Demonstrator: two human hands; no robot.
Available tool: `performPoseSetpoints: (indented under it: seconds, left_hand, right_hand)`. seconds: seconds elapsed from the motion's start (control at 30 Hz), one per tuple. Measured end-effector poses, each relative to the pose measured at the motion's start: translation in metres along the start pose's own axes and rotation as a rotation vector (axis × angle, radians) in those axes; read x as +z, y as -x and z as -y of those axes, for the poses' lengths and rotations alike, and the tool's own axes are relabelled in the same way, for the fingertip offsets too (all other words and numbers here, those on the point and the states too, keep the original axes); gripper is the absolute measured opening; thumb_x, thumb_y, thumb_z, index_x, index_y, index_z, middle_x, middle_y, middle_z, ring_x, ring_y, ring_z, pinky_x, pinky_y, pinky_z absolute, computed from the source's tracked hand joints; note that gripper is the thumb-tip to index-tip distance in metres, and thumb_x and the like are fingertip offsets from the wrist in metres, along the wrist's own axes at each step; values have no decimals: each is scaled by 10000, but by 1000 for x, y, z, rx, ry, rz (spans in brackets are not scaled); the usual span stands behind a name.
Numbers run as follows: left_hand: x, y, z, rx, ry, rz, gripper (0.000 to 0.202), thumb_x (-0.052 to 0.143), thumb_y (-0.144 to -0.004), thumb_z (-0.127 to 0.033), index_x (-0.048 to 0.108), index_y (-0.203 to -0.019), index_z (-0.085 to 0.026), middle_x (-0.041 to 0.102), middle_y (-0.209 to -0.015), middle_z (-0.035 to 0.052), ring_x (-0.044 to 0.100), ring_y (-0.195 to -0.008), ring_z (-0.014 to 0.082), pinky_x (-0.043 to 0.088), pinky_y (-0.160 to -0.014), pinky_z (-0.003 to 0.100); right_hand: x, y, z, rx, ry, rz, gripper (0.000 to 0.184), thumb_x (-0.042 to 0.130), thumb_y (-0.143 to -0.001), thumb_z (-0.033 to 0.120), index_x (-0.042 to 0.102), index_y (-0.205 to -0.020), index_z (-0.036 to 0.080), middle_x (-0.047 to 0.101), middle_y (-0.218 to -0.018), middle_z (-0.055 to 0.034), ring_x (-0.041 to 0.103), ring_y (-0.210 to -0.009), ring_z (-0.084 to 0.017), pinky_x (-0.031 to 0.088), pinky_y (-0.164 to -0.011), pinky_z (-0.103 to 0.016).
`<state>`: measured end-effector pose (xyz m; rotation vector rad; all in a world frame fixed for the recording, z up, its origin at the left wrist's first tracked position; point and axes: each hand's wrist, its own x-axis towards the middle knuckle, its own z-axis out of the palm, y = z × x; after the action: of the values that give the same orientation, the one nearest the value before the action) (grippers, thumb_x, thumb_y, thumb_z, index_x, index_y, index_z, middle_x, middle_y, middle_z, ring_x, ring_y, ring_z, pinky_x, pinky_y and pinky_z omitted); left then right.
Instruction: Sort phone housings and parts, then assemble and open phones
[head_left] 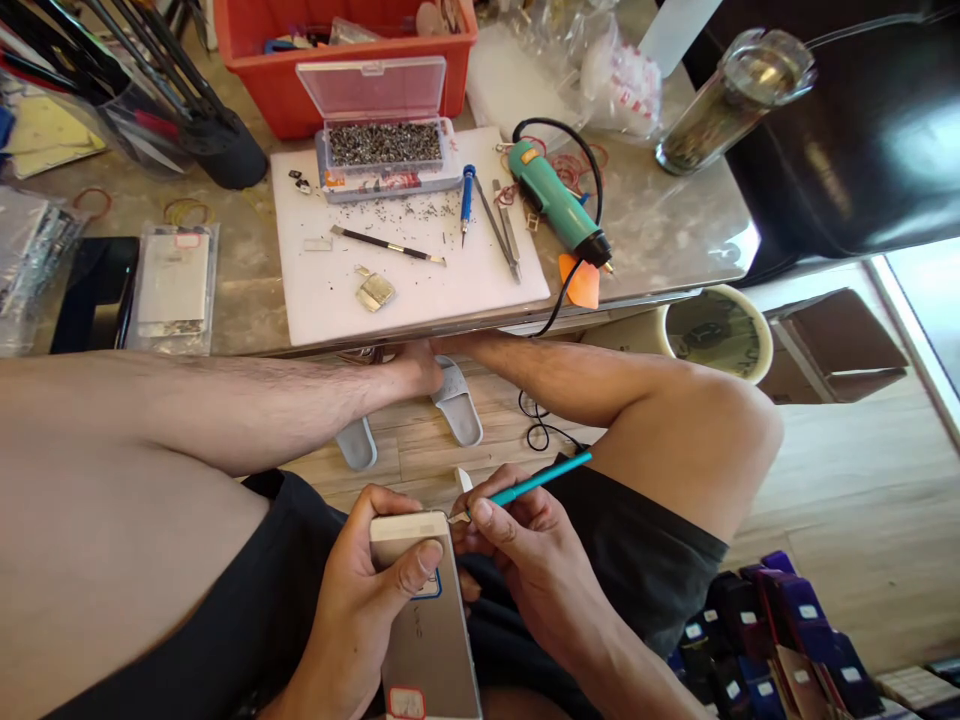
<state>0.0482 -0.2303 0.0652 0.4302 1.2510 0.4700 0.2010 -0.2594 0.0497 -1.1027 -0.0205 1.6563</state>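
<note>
My left hand [360, 590] grips a gold phone [424, 630] back side up over my lap, thumb pressed across its upper part. My right hand [517, 545] pinches a thin teal-handled tool [536, 482], its tip at the phone's top right corner. A small white piece [463, 480] sticks up just behind that corner. Both hands sit between my bare knees, below the table's front edge.
On the table lie a white mat [337, 290] with a screw box [384, 150], a blue screwdriver [466, 200], tweezers [506, 230] and a black spudger [386, 246]. A teal electric screwdriver [559, 205] and orange pick [581, 283] lie right of it. A red bin [277, 85] stands behind; a bucket [716, 330] is below.
</note>
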Motion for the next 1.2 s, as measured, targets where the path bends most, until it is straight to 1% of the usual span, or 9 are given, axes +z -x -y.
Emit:
performPoseSetpoints:
  seconds: [0.13,0.27,0.4,0.53,0.6,0.83,0.97,1.03,1.2]
  left_hand:
    - [-1,-2,1,13,19,14,535,895,-739,-365,452,-1014,-248,777,-780,22,758,-589,244,612,-573,318]
    - [-2,-4,2,-7,34,12,553,902,-732,-360,442,-1021,-256,771,-757,6,758,-585,251,616,-563,332]
    - [-1,-3,1,-11,-12,-29,562,918,-707,-394,473,-1020,-253,764,-737,13,741,-590,236,582,-538,296]
    - [2,2,1,3,-150,-156,582,931,-667,-466,527,-1019,-237,698,-645,-23,632,-504,160,487,-470,224]
    - [4,3,2,16,-216,-185,578,911,-684,-502,536,-1029,-231,691,-645,-24,607,-505,145,471,-473,216]
    - [3,-2,5,106,-264,-102,498,868,-758,-467,521,-1018,-223,743,-709,16,705,-617,183,530,-576,237]
    - [2,-3,6,24,-139,-54,563,889,-734,-436,473,-1056,-233,785,-795,58,756,-636,245,586,-590,302]
    - [1,-4,7,-1,-65,-27,589,894,-733,-412,442,-1072,-245,796,-848,70,766,-634,261,606,-596,335]
    - [1,-6,8,15,-37,9,564,874,-766,-382,428,-1084,-250,793,-816,51,772,-648,244,603,-613,304]
  right_hand:
    - [7,2,-1,62,-105,1,347,916,-760,438,670,-752,193,642,-650,23,536,-543,-112,482,-462,-205]
    - [6,2,2,35,-80,33,307,891,-802,400,681,-745,183,658,-659,13,567,-556,-109,522,-510,-210]
    - [4,8,9,-110,227,-42,250,839,-861,394,702,-797,195,692,-713,1,644,-605,-133,574,-586,-241]
    - [7,18,10,-328,721,-113,178,732,-946,359,691,-835,226,674,-764,-9,651,-628,-152,517,-528,-241]
    - [7,19,7,-399,846,-145,173,709,-959,345,703,-837,223,681,-780,-25,651,-657,-156,503,-539,-242]
    - [-1,6,-2,-65,200,-127,335,876,-802,461,692,-747,186,677,-666,-8,599,-595,-148,550,-532,-252]
    - [-11,-2,-2,24,8,-26,298,908,-796,388,703,-786,171,721,-731,-2,655,-655,-118,596,-656,-227]
    - [-16,-5,-3,89,-76,26,301,909,-801,384,691,-806,175,727,-750,-7,664,-654,-116,597,-633,-220]
    - [-22,-13,-3,179,-138,92,309,911,-804,363,670,-818,169,708,-731,-7,669,-661,-116,598,-634,-218]
